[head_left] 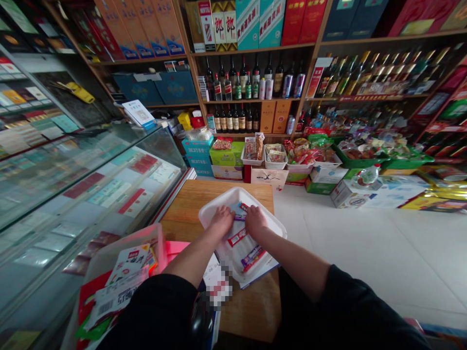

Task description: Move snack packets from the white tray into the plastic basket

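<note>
A white plastic tray (272, 221) lies on a small wooden table (189, 201) in front of me. Both my hands rest inside it, palms down. My left hand (221, 218) and my right hand (254, 219) press on small flat snack packets (239, 211) at the tray's far half. More clear packets with red labels (244, 248) lie in the near half, below my hands. Whether the fingers grip a packet is hidden under the hands.
A glass display counter (73, 180) runs along my left. A clear bin with packets (120, 277) stands at my lower left. Shelves of bottles (237, 85) and boxes line the far wall, with snack baskets (302, 155) on the floor. White tiled floor (365, 243) lies to the right.
</note>
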Demonstrator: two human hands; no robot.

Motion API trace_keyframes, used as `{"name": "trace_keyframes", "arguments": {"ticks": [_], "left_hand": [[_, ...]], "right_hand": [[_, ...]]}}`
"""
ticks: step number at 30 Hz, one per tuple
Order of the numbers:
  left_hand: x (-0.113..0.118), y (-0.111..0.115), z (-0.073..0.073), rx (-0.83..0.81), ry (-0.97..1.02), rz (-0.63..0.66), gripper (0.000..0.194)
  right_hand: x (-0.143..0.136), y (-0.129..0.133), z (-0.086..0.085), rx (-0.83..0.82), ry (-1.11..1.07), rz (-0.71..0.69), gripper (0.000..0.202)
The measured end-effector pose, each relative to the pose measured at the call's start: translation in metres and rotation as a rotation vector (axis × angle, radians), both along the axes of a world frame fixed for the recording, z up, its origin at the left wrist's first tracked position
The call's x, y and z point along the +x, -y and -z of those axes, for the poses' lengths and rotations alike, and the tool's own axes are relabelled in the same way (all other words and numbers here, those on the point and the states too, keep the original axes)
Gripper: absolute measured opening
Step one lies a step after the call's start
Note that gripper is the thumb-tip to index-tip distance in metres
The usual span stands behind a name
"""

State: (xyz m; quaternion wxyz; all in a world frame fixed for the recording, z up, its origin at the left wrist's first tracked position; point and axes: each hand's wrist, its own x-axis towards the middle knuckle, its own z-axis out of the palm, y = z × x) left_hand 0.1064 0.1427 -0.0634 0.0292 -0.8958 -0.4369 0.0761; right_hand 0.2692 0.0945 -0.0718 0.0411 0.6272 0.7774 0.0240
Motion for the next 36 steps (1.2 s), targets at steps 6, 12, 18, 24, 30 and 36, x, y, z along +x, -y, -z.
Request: {"name": "trace_keyframes", "arguments": {"ticks": [6,12,18,24,30,36], "left_hand": [[0.004,0.000,-0.002,-0.014,0.017,0.052,0.030],[0.002,0.009,-0.008,0.007,0.016,0.062,0.030],[-0.002,0.017,-0.011,0.074,0.026,0.070,0.027],[-0.016,0.020,-0.026,0.151,0.055,0.086,0.026],[-0.039,0.029,-0.047,0.201,0.174,0.111,0.027],[-0.072,0.049,-0.074,0.240,0.206,0.084,0.024]], "right_hand": [[0.002,-0.004,0.005,0.000,-0.045,0.014,0.025],[0.001,0.000,0.004,-0.052,-0.052,0.006,0.027],[0.004,0.004,0.003,-0.036,-0.055,-0.009,0.029],[0.010,0.008,-0.010,0.008,-0.040,-0.029,0.031],[0.022,0.014,-0.039,0.127,-0.097,-0.109,0.026],[0.018,0.022,-0.065,0.233,-0.261,-0.208,0.020]]}}
